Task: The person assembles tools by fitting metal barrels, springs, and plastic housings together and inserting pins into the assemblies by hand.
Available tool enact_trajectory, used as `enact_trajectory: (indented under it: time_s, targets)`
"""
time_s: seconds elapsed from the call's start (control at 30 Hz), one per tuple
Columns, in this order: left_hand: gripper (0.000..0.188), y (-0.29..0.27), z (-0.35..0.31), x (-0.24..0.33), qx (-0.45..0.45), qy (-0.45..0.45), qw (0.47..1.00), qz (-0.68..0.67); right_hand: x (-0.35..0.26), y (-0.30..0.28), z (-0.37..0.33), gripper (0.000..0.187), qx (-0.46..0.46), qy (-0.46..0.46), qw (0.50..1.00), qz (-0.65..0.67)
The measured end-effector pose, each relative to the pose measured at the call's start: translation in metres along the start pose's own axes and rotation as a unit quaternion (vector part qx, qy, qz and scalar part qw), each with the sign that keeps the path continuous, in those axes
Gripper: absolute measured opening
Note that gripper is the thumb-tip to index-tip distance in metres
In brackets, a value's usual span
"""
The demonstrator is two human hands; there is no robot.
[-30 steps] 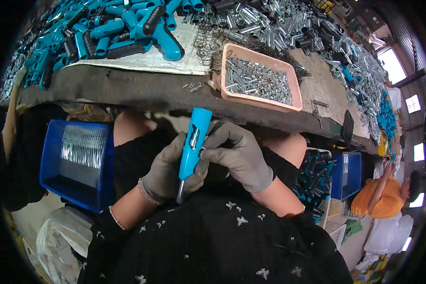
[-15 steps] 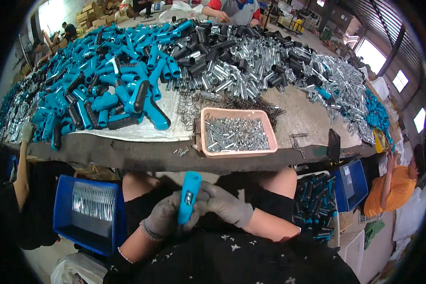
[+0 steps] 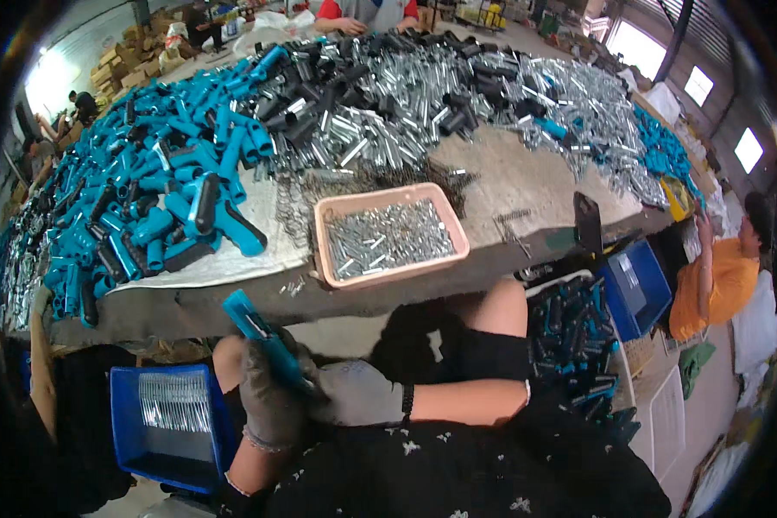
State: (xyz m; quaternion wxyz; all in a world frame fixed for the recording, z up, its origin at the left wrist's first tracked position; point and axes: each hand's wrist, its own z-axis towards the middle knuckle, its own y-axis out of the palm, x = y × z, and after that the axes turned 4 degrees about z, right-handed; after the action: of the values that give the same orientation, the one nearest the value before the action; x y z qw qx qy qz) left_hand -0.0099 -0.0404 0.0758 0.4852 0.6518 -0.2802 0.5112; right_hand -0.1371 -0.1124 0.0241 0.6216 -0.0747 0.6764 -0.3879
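Note:
Over my lap, my gloved left hand (image 3: 272,397) is wrapped round a teal plastic pistol-shaped handle (image 3: 255,324). The handle slants, its tubular upper end pointing up and left toward the table edge, with a slot or dark marking along it. Beside it, my gloved right hand (image 3: 354,393) presses against the handle's lower end. That hand's fingertips are partly hidden there, and its back faces up. Both gloves are grey. Beyond my knees, a pink tray (image 3: 393,278) of small metal pins sits near the front edge of the table.
Teal handles (image 3: 155,186) heap up on the table's left, with metal tubes (image 3: 388,129) and black sleeves behind the tray. Thin springs (image 3: 298,207) lie beside it. A blue bin (image 3: 168,462) holds metal rods at my left; teal-and-black handles (image 3: 570,345) fill a container at right. A person in orange (image 3: 721,281) sits at right.
The view has turned, shifting the table leftward. The teal handle has tilted from nearly upright to leaning left, and both hands have moved left with it.

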Motion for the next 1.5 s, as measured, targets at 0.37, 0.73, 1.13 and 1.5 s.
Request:
enact_trajectory:
  time_s: [0.37, 0.73, 1.13, 1.5]
  targets:
    - [0.045, -0.090, -0.030, -0.080, -0.092, 0.001, 0.958, 0.271, 0.023, -0.251, 0.019, 0.035, 0.250, 0.042, 0.966, -0.055]
    - [0.048, -0.072, -0.005, -0.085, -0.117, -0.140, 0.946, 0.266, 0.207, -0.431, 0.139, 0.034, 0.152, 0.250, 0.796, -0.529]
    - [0.045, -0.043, -0.004, -0.053, -0.144, -0.147, 0.957, 0.205, -0.005, -0.242, -0.006, 0.027, 0.009, -0.040, 0.992, 0.120]
    - [0.039, -0.012, -0.021, -0.010, -0.316, -0.098, 0.913, 0.239, -0.028, -0.167, -0.087, 0.049, 0.043, -0.058, 0.996, 0.046]
